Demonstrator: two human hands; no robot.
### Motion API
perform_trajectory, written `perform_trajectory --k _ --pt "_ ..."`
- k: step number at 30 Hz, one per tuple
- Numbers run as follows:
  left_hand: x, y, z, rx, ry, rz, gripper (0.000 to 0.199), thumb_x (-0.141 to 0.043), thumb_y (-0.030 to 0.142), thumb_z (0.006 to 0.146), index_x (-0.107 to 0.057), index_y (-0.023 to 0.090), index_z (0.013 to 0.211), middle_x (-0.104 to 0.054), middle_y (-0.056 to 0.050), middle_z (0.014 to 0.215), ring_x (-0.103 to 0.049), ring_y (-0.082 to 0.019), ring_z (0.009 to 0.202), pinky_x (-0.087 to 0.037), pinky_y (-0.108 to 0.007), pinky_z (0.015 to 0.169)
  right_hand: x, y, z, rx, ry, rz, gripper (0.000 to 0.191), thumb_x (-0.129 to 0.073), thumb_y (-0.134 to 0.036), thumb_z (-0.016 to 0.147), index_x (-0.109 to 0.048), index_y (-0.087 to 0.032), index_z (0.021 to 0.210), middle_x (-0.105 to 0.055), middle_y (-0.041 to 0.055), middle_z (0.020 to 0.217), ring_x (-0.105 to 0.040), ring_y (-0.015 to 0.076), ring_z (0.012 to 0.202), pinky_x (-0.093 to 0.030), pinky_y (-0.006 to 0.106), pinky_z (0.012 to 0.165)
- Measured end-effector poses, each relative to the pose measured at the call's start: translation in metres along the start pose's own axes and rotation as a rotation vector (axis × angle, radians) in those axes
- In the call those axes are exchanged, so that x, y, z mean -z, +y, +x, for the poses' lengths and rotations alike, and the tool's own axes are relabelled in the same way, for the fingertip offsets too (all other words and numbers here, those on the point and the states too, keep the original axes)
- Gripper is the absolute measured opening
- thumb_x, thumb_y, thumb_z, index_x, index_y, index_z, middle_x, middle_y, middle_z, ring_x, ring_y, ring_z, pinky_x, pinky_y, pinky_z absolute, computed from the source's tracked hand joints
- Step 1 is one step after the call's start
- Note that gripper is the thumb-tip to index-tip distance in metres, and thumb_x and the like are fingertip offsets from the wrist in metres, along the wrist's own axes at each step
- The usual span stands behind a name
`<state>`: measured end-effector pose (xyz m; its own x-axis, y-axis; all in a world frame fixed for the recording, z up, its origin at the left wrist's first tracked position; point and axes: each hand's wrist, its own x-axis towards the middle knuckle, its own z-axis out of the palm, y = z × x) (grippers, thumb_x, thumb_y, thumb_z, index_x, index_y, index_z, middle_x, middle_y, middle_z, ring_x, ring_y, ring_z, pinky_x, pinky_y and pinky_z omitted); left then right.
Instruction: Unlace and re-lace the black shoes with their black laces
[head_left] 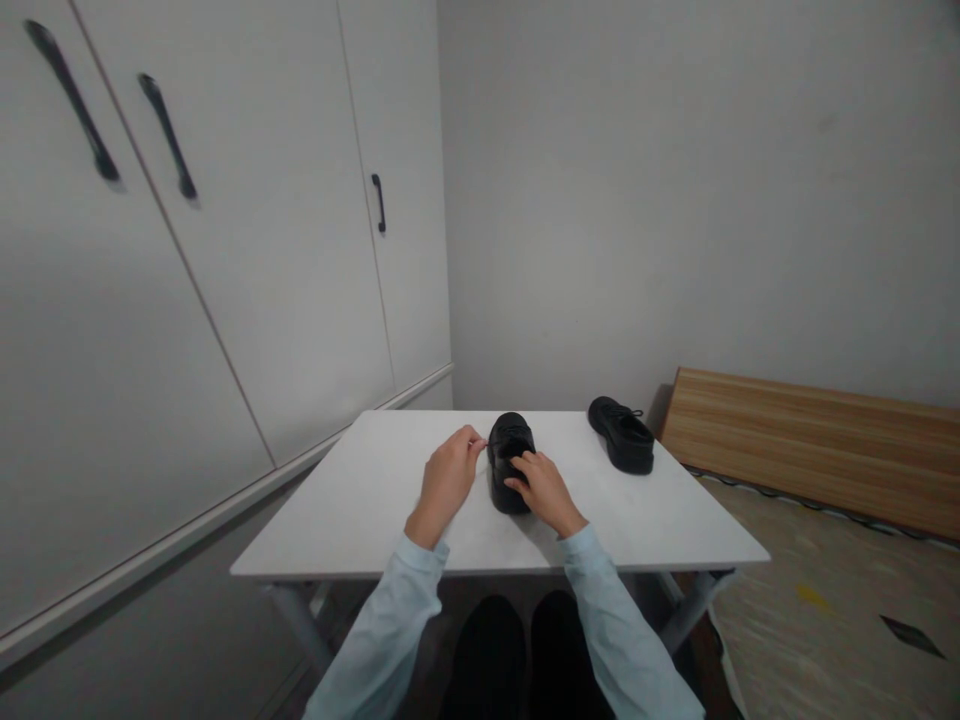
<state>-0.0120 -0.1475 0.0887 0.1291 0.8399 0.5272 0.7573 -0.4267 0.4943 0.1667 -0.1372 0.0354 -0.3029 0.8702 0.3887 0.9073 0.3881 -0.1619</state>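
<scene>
Black lace-up shoe [510, 462] near the middle of the white table [360, 500], toe pointing away. Right hand [545, 490] resting on its near right side, fingers curled over the opening and gripping it. Left hand [447, 478] just left of the shoe, fingertips pinched together at the shoe's edge, perhaps on a lace; too small to tell. Farther right, well apart, second black shoe [622, 434] near the table's far edge. Beyond, wooden board [810, 440] against the wall; white wardrobe [225, 250] along the left.

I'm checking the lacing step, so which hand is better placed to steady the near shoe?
Probably the right hand: it rests on the near black shoe, while the left hand sits beside it.
</scene>
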Motion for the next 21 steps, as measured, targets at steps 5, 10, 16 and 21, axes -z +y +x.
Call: perform_trajectory --k 5,10,16,21 --pt "0.017 -0.012 0.004 -0.042 -0.007 -0.092 0.018 -0.049 0.033 0.087 -0.059 0.023 0.076 -0.067 -0.003 0.079 -0.061 -0.018 0.073 -0.042 -0.026 0.066 -0.002 0.000 -0.001 0.017 0.018 0.022 0.014 -0.060 -0.028 0.085 -0.062 -0.018 0.095 -0.062 0.0088 0.095 -0.054 0.0241 0.090 -0.040 0.034 0.078" --pt "0.002 -0.031 0.024 0.021 -0.035 -0.344 0.026 -0.050 0.042 0.084 -0.059 0.021 0.072 -0.068 -0.003 0.076 -0.063 -0.017 0.073 -0.048 -0.026 0.069 0.001 0.007 -0.003 0.034 0.067 0.254 0.026 -0.063 -0.030 0.082 -0.061 -0.016 0.104 -0.064 0.0100 0.100 -0.056 0.0247 0.096 -0.043 0.037 0.084" --pt "-0.042 -0.040 0.050 0.069 -0.010 -0.564 0.022 -0.051 0.038 0.083 -0.060 0.017 0.086 -0.068 -0.006 0.086 -0.065 -0.016 0.075 -0.051 -0.027 0.069 0.012 0.035 0.009 -0.029 0.159 0.726 0.016 -0.051 -0.026 0.087 -0.063 -0.019 0.095 -0.069 0.0048 0.092 -0.063 0.0171 0.086 -0.048 0.031 0.080" --pt "-0.076 -0.035 0.064 -0.010 -0.028 -0.561 0.020 -0.054 0.030 0.082 -0.063 0.018 0.095 -0.069 -0.006 0.098 -0.064 -0.016 0.089 -0.050 -0.030 0.083 0.012 0.059 0.031 -0.048 0.250 0.608 0.011 -0.055 -0.018 0.081 -0.062 -0.017 0.089 -0.066 0.0041 0.087 -0.060 0.0155 0.076 -0.048 0.031 0.074"
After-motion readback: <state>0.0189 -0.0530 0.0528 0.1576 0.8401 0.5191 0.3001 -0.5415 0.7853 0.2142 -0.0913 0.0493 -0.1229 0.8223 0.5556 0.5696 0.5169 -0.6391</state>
